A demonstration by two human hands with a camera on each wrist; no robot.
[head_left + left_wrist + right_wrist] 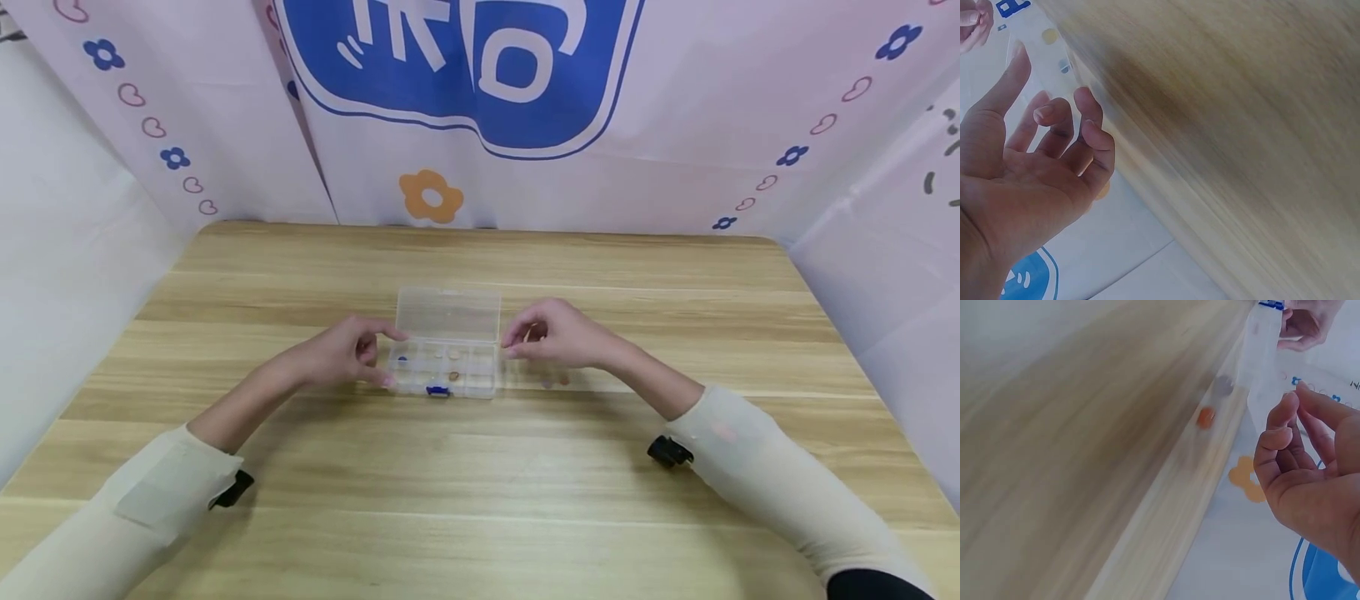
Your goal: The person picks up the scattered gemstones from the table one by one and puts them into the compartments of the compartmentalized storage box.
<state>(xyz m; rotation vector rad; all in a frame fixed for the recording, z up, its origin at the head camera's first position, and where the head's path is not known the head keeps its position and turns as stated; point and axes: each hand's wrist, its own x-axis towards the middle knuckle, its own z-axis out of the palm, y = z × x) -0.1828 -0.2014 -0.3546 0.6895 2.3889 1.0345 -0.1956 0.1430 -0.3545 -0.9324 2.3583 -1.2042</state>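
A clear plastic compartment box (480, 385) lies on the table with its lid (448, 315) tipped back and a blue latch (438, 390) in front. Inside show a blue bead (402, 359), a brown bead (453, 376) and some pale ones. My left hand (337, 350) holds the box's left end, index finger at the far corner and thumb at the near one. By the right edge is my right hand (562, 333); its thumb and index fingertips (1297, 390) meet in a pinch, hiding what is between them.
Below my right hand an orange-brown bead (1205, 417) and a greyish bead (1224, 385) lie on the wooden table (465, 483). A printed cloth (360, 158) hangs along the table's far edge, and white sheets flank both sides.
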